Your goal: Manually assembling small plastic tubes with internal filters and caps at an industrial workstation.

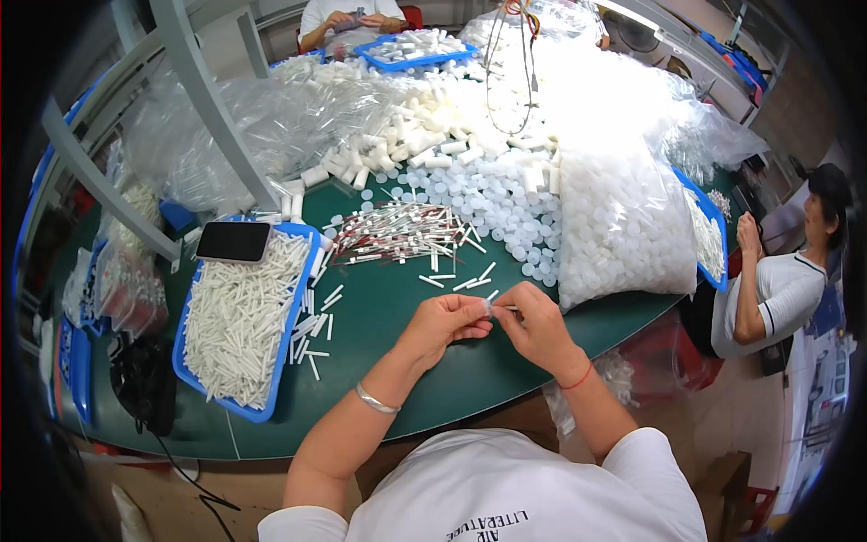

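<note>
1. So the left hand point(447, 323) has its thumb and fingers pinched together on a small pale piece point(489, 309), and the right hand point(539, 321) has its fingers clamped there too, coming in from 3 o'clock. Too tiny to tell what it is exactly.
2. They've got it above the green table point(479, 384), dead ahead of the chest, probably so both hands can work it in plain sight.
3. Loose white sticks point(439, 277) lie near the hands at 11 o'clock, by a heap of thin red-and-white pieces point(397, 233). Easy reach, I'd guess.
4. Blue tray point(260, 415) of white sticks at 9 o'clock; the rim likely stops them rolling off. A phone point(233, 241) rests on its far end, maybe just parked.
5. Translucent discs point(510, 212) spread around 12 to 1. The stuffed clear bag point(623, 230) at 2 o'clock seems to fence them in.
</note>
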`<state>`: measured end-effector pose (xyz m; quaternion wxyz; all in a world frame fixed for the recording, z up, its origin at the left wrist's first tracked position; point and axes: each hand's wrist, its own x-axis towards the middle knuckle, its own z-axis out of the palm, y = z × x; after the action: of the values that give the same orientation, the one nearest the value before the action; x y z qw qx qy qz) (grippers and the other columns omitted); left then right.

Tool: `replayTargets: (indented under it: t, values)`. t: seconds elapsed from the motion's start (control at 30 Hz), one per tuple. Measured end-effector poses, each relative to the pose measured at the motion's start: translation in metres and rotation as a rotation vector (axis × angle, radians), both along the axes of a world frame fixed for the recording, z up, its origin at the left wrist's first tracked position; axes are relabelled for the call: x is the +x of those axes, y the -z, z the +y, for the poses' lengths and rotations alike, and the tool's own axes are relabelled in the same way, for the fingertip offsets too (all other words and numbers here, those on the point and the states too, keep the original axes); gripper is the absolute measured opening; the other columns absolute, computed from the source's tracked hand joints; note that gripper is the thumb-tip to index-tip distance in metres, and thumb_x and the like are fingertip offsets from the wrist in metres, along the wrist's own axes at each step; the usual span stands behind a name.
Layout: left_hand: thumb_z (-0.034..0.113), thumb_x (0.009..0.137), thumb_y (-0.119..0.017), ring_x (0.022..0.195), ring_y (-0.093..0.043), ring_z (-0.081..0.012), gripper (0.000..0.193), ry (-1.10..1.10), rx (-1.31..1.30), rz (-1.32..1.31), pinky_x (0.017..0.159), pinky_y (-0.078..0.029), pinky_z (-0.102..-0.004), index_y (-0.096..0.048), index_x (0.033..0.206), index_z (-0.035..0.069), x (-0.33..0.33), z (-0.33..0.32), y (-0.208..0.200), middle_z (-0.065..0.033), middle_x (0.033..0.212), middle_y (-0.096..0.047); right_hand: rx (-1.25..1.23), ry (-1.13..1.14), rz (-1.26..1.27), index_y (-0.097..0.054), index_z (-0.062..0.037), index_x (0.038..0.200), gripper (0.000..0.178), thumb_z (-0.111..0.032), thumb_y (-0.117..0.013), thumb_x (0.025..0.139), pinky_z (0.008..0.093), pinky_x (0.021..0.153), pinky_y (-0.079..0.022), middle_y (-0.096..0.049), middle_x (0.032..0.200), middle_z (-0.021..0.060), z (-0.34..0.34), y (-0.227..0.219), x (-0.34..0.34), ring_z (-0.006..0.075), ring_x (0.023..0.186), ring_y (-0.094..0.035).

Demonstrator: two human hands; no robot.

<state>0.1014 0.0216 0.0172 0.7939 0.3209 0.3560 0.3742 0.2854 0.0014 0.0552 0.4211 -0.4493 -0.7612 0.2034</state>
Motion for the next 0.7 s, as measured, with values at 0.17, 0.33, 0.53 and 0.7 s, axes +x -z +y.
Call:
replayTargets:
  t: [0.17,0.33,0.53,0.7]
  values:
    - [0.007,0.085,-0.071,0.075,-0.065,-0.0125,0.018,-0.155,0.257,0.141,0.069,-0.054,-0.0225,-0.068,0.097,-0.005,0.0,0.001,-0.004,-0.0086,0.088,-0.068,-0.043,-0.048,0.082,-0.062,0.0,0.081,0.009,-0.003,-0.07,0.081,0.0292,0.057,-0.048,-0.06,0.075,0.0089,0.012,-0.001,-0.004,0.0193,0.063,-0.059]
    - [0.002,0.08,-0.073,0.081,-0.064,-0.0124,0.021,-0.305,0.717,0.43,0.071,-0.054,-0.0255,-0.069,0.1,-0.001,-0.005,0.006,-0.017,-0.0065,0.094,-0.067,-0.636,-0.175,0.416,-0.065,0.0,0.085,0.015,-0.014,-0.068,0.088,0.0206,0.056,-0.044,-0.064,0.078,0.0018,0.039,-0.007,-0.001,0.0082,0.063,-0.056]
    - [0.018,0.086,-0.07,0.092,-0.064,-0.0152,0.026,-0.163,0.946,0.656,0.078,-0.052,-0.0304,-0.067,0.107,0.003,-0.032,0.069,-0.038,-0.0068,0.099,-0.065,-0.78,-0.189,0.739,-0.065,0.0003,0.09,0.015,-0.014,-0.068,0.088,0.0242,0.063,-0.05,-0.068,0.086,0.0076,0.075,0.001,-0.01,0.0137,0.073,-0.065]
    - [0.004,0.077,-0.059,0.099,-0.058,-0.0308,0.019,-0.427,1.252,1.567,0.084,-0.049,-0.0392,-0.066,0.095,0.005,-0.124,0.169,-0.002,-0.0134,0.098,-0.062,-0.801,-0.148,0.842,-0.057,0.0027,0.093,0.015,-0.009,-0.065,0.089,0.03,0.071,-0.055,-0.068,0.1,0.0186,0.089,-0.001,-0.017,0.0224,0.085,-0.069]
